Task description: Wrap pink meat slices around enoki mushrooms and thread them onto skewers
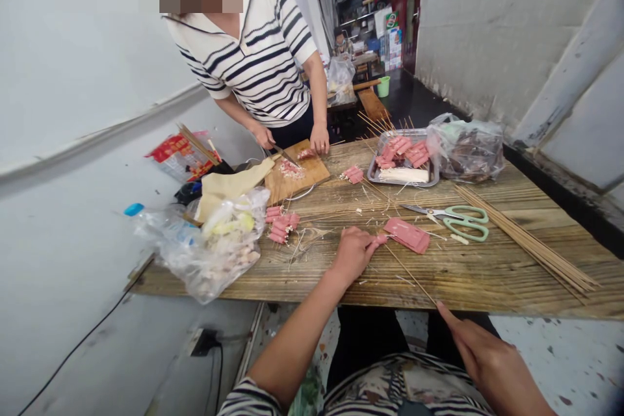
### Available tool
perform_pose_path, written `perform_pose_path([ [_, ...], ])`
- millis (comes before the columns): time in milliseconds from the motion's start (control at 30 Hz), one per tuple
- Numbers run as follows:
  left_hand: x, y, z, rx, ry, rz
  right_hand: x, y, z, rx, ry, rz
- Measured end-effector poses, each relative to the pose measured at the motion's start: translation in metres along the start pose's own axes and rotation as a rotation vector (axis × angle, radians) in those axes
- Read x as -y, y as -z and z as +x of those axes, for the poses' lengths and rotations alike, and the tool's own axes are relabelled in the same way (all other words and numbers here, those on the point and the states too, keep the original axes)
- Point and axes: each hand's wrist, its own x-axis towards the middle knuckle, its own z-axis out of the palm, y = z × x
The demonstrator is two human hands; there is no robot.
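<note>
My left hand pinches a small pink meat roll on the tabletop. In my closed right hand is the end of a thin bamboo skewer, whose far tip reaches the roll; whether it has pierced the roll is unclear. Right beside the roll lies a stack of flat pink meat slices, with thin white mushroom strands near it. Scissors with pale green handles rest farther right. Several skewered rolls lie to the left of my left hand.
Bare skewers lie at right. A tray of skewered rolls stands at the back beside a plastic bag. Across the table, a person in a striped shirt holds a knife over a cutting board. Bagged mushrooms sit left.
</note>
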Motion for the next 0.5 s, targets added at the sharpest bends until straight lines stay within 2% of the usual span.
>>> perform_pose_path([
  [500,-0.0018,0.0011,0.001,0.029,0.005,0.011,0.0074,0.0059,0.0089,-0.033,0.025,-0.013],
])
